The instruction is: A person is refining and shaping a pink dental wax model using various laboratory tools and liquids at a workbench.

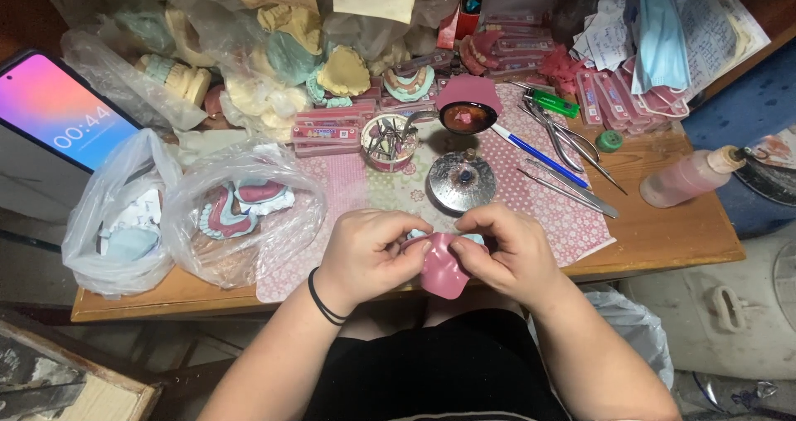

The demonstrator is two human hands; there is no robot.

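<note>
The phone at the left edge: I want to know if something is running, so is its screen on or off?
On. The phone has a lit pink and purple screen showing white digits.

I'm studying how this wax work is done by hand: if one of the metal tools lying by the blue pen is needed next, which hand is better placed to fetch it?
Probably the right hand: the metal tools lie on its side, while the left hand would cross over the pink wax sheet both hands hold.
</note>
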